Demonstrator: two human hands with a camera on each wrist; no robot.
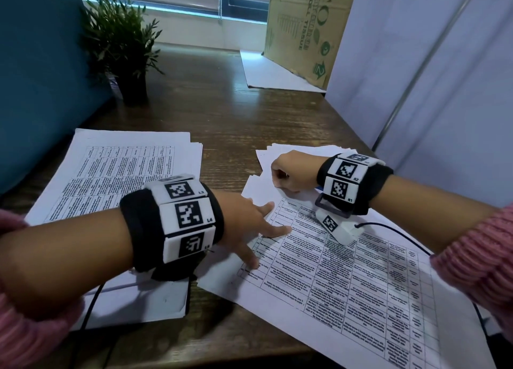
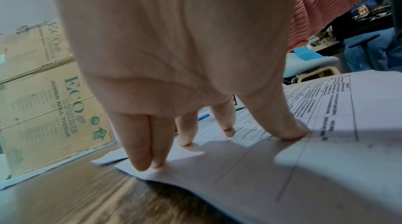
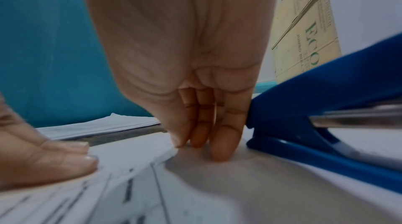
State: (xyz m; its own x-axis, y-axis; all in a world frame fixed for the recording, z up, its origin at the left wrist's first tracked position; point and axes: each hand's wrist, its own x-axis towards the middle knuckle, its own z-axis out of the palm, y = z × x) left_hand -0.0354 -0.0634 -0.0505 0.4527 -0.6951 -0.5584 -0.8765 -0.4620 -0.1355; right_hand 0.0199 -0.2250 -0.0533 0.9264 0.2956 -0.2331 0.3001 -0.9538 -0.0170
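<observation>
A printed sheet with a table (image 1: pixel 361 271) tops a loose pile of papers on the right of the wooden desk (image 1: pixel 236 118). My left hand (image 1: pixel 261 229) lies on the sheet's left edge, its spread straight fingers (image 2: pixel 187 129) pressing the sheet (image 2: pixel 326 159) down. My right hand (image 1: pixel 280 177) sits at the sheet's far left corner. In the right wrist view its thumb and fingertips (image 3: pixel 195 140) meet on that corner of the sheet (image 3: pixel 130 167), pinching it. A blue stapler (image 3: pixel 304 100) lies just right of those fingers; the head view hides it behind the wrist.
A second stack of printed papers (image 1: pixel 116 174) lies on the left. A potted plant (image 1: pixel 125 49) stands at the back left by a teal partition (image 1: pixel 33 77). A cardboard box (image 1: pixel 305 27) leans at the back right against white panels (image 1: pixel 430 63). A black cable (image 1: pixel 388 229) crosses the right papers.
</observation>
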